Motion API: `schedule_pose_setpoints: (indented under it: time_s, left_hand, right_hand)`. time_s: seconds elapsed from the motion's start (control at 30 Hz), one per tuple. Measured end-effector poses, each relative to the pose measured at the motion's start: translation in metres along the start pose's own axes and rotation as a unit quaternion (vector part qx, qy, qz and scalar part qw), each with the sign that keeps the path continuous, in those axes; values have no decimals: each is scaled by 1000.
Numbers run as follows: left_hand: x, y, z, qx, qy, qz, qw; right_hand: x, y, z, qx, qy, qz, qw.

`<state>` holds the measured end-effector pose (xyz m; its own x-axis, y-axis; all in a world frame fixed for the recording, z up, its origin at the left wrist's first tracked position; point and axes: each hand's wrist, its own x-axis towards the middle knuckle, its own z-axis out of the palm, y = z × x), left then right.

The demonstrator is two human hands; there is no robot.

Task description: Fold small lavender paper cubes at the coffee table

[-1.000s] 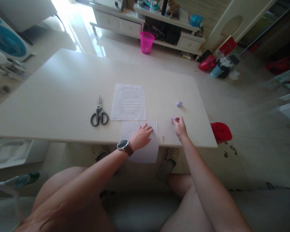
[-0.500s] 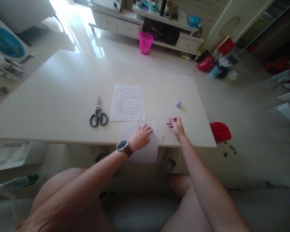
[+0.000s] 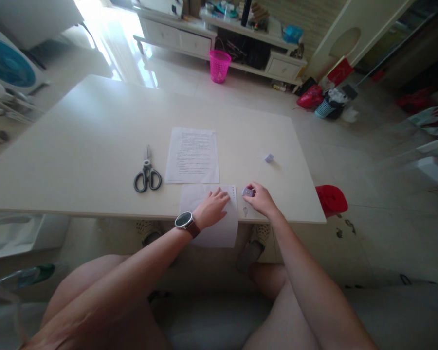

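My left hand (image 3: 215,204), with a watch on its wrist, rests with fingers spread on a white sheet of paper (image 3: 191,199) that hangs over the table's near edge. A short column of small dark marks runs down the sheet's right edge. Just to the right of this sheet, my right hand (image 3: 259,197) pinches a small pale purple object (image 3: 247,192) with a round spot on its face; its exact kind is unclear. Below it lies a tiny greyish piece (image 3: 245,211). Another small pale purple block (image 3: 269,158) stands farther back on the right.
Black-handled scissors (image 3: 148,176) lie left of a printed sheet (image 3: 192,155) on the white table (image 3: 105,126). A pink basket (image 3: 219,66) stands on the floor beyond. A red bin (image 3: 332,200) is beside the table's right edge.
My right hand has moved left and slightly nearer with the small purple object, toward the sheet's right edge. My left hand stays pressed on the paper.
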<state>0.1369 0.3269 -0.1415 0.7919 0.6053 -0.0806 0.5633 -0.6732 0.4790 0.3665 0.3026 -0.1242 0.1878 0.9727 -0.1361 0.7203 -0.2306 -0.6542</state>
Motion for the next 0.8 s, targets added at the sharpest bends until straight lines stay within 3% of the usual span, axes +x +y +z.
schedule_pose_setpoints:
  time_s: [0.1, 0.2, 0.4, 0.6, 0.8]
  left_hand:
    - [0, 1, -1, 2, 0, 1, 1000]
    - [-1, 2, -2, 8, 3, 6, 1000]
    - [-1, 5, -3, 10, 10, 8, 1000]
    - [-2, 6, 0, 19, 22, 14, 999]
    - [-3, 4, 6, 31, 33, 18, 999]
  right_hand:
    - [-1, 1, 7, 13, -12, 11, 1000]
    - [2, 4, 17, 100, -16, 37, 994]
    - [3, -4, 27, 310, -65, 107, 942]
    - [-1, -13, 27, 378, -65, 112, 917]
    - [0, -8, 35, 365, -55, 101, 924]
